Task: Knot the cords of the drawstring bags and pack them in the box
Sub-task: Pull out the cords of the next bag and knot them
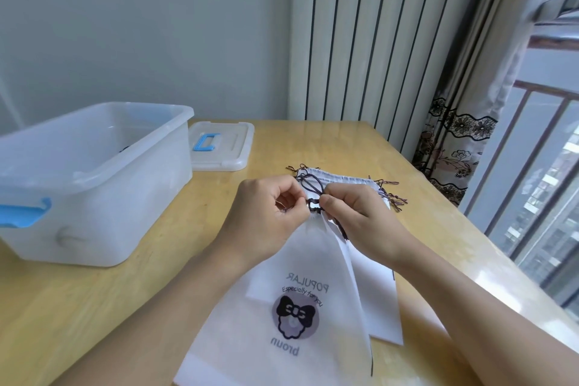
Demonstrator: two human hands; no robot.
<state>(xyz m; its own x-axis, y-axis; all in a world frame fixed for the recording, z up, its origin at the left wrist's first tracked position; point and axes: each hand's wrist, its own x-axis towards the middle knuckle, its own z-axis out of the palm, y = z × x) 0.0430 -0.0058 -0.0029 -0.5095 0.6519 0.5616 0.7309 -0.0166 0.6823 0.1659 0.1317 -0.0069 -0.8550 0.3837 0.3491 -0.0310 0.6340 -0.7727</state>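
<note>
A white drawstring bag [291, 307] with a black bow print lies on the wooden table [94, 307], its gathered mouth pointing away from me. Its dark cord [311, 189] forms loops at the mouth. My left hand [266, 213] pinches the cord from the left. My right hand [357, 210] pinches it from the right, thumb and fingers closed on the strands. More white bags [341, 180] with dark cord ends lie under and behind the hands. The clear plastic box [94, 197] with blue latches stands at the left, a dark cord showing inside.
The box's clear lid [230, 150] with a blue handle lies flat behind the box. A white radiator [376, 41] and a patterned curtain [454, 150] stand beyond the table's far edge. A window with a railing [539, 166] runs along the right.
</note>
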